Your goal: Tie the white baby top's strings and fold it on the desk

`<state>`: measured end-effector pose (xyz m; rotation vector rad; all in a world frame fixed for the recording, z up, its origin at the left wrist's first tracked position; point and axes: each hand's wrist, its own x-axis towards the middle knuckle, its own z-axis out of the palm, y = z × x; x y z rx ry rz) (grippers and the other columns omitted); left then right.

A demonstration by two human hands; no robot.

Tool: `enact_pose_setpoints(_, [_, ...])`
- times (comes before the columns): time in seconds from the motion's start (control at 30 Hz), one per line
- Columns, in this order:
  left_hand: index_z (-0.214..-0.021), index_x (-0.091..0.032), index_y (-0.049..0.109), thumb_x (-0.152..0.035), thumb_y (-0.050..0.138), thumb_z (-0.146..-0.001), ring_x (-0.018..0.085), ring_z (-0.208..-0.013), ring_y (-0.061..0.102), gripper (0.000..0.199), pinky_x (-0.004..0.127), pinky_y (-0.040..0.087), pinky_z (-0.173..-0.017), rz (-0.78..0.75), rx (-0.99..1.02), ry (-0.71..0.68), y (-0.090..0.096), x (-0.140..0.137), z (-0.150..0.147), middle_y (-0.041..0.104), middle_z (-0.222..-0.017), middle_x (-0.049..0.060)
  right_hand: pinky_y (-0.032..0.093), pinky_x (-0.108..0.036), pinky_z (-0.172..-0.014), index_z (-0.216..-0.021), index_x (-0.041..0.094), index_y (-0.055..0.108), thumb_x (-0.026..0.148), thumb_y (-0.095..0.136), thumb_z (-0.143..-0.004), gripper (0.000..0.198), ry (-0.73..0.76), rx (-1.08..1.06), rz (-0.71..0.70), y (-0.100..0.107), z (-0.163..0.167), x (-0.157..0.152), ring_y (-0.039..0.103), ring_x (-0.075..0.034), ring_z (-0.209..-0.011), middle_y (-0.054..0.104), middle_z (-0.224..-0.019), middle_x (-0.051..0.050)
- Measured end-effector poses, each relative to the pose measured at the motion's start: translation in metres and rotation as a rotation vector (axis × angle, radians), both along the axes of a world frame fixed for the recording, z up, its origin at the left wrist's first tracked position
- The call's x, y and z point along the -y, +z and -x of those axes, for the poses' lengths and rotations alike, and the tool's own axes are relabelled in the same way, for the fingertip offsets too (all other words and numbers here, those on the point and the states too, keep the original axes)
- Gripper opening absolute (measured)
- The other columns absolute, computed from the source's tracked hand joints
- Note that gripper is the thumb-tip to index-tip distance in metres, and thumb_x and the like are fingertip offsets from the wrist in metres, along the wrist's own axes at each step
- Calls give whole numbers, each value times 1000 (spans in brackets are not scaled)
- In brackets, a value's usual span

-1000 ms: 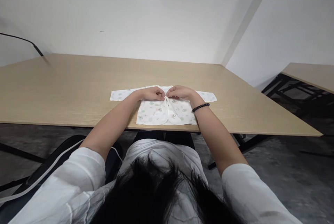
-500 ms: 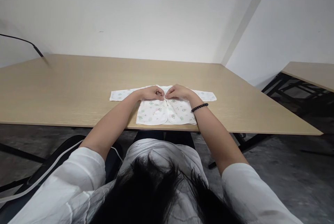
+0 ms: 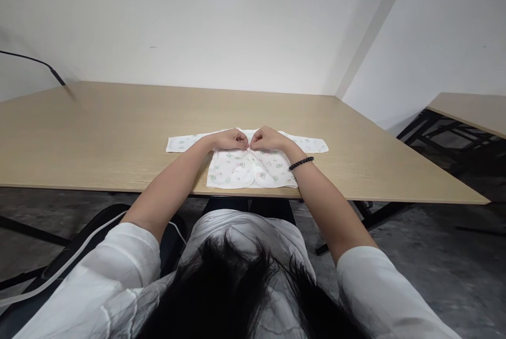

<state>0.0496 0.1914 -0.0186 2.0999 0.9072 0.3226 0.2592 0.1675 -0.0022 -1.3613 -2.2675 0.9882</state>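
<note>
A small white baby jacket (image 3: 231,169) with a faint green print lies spread on the table, its sleeves stretched to both sides and its hem toward me. My left hand (image 3: 231,139) pinches the left edge of the front opening, high on the chest. Close against it, my right hand (image 3: 269,138) pinches the right edge at the same spot. Fingertips of both hands nearly meet and hide the small bit of cloth or fastener between them. Below the hands the two front panels lie side by side, with rounded lower corners.
The pale wooden table (image 3: 118,117) ends just below the jacket's hem. A black thin-stemmed object (image 3: 55,73) leans in at the far left. A white wall stands behind, and a second table (image 3: 474,109) is at the right. A white cable (image 3: 67,260) crosses the dark seat.
Both hands stay at the chest of the jacket. The left fingers have closed in more, and the front edges between the hands have shifted slightly.
</note>
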Motion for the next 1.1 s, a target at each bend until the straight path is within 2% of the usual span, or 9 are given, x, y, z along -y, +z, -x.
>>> enact_pose_setpoints(0.2, [-73, -19, 62, -38, 70, -72, 13, -62, 41, 21, 29, 30, -59, -18, 0, -46, -1, -5, 1, 48, -69, -1, 28, -25, -48, -66, 15, 66, 24, 70, -67, 9, -39, -60, 126, -2, -5, -9, 37, -9, -51, 47, -53, 3])
enact_pose_setpoints(0.37, [-82, -18, 64, -40, 74, -71, 14, -65, 46, 26, 28, 35, -62, -6, 9, -43, -2, -5, 1, 52, -73, 0, 37, -24, -55, -72, 15, 71, 24, 70, -66, 11, -39, -84, 186, -6, -6, -14, 47, -11, -60, 62, -68, -1])
enact_pose_setpoints(0.57, [-106, -21, 63, -40, 74, -71, 15, -66, 50, 41, 27, 36, -60, -36, -7, 31, -2, -3, 1, 55, -76, 0, 35, -24, -58, -73, 17, 72, 22, 75, -64, 11, -11, -35, 151, -5, -5, -11, 48, -11, -64, 63, -70, 1])
enact_pose_setpoints(0.67, [-109, -23, 66, -41, 70, -76, 15, -66, 50, 38, 26, 36, -61, -128, -57, -11, 0, -1, 2, 56, -76, -1, 33, -25, -57, -72, 17, 69, 25, 77, -68, 12, -14, 29, 98, 2, -5, -5, 46, -11, -60, 58, -63, 2])
enact_pose_setpoints(0.77, [-109, -24, 71, -43, 64, -81, 16, -69, 53, 35, 27, 38, -64, -233, -153, -27, 3, -1, 3, 60, -80, 1, 32, -26, -56, -71, 18, 63, 27, 75, -74, 15, -61, 115, -6, 8, -2, 15, 49, -13, -59, 57, -60, 2])
enact_pose_setpoints(0.83, [-109, -23, 73, -44, 61, -84, 19, -80, 58, 35, 28, 42, -71, -335, -193, -52, 2, -2, 3, 64, -91, 4, 31, -26, -55, -69, 18, 58, 34, 72, -79, 23, -130, 157, -122, 8, 3, 37, 50, -14, -59, 57, -61, 0])
enact_pose_setpoints(0.9, [-112, -23, 74, -46, 58, -86, 24, -105, 59, 39, 30, 43, -87, -433, -222, -101, 1, -3, 4, 65, -114, 9, 30, -27, -55, -68, 19, 54, 43, 70, -83, 32, -147, 199, -191, 2, 10, 61, 51, -15, -60, 58, -62, -1])
enact_pose_setpoints(1.0, [-132, -22, 65, -51, 55, -88, 28, -138, 41, 54, 32, 32, -110, -413, -311, -179, -3, 0, 5, 48, -151, 10, 31, -28, -58, -70, 19, 54, 43, 72, -83, 33, -201, 252, -235, -12, 19, 89, 55, -18, -67, 63, -71, -3])
enact_pose_setpoints(1.1, [-152, -19, 43, -54, 49, -92, 28, -151, 23, 70, 35, 18, -120, -332, -415, -186, -7, 11, 5, 27, -165, 11, 34, -27, -65, -75, 20, 54, 34, 70, -87, 24, -272, 233, -303, -24, 19, 98, 58, -20, -79, 67, -85, -6])
